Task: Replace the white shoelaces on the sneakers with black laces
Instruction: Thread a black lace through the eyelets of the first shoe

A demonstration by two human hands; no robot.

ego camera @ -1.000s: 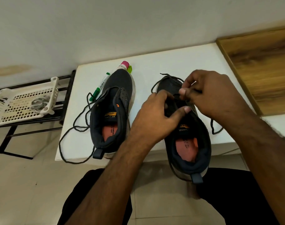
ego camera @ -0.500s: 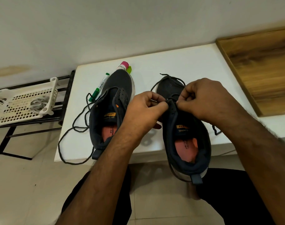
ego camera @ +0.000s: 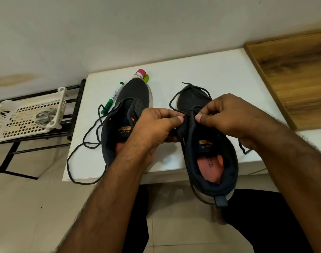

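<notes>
The black lace [ego camera: 189, 88] is thin and floppy, so I pinch it near the tip. My right hand [ego camera: 229, 115] pinches it above the right sneaker [ego camera: 210, 161]; my left hand [ego camera: 156, 128] grips the sneaker's eyelet flap.

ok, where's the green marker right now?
Head view, left side of the white table: the green marker lies flat just left of the left sneaker's toe, pointing at the pink-capped bottle, with the loose black lace beside its near end.

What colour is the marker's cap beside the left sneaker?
Green, on the marker; clearest in the head view.
</notes>
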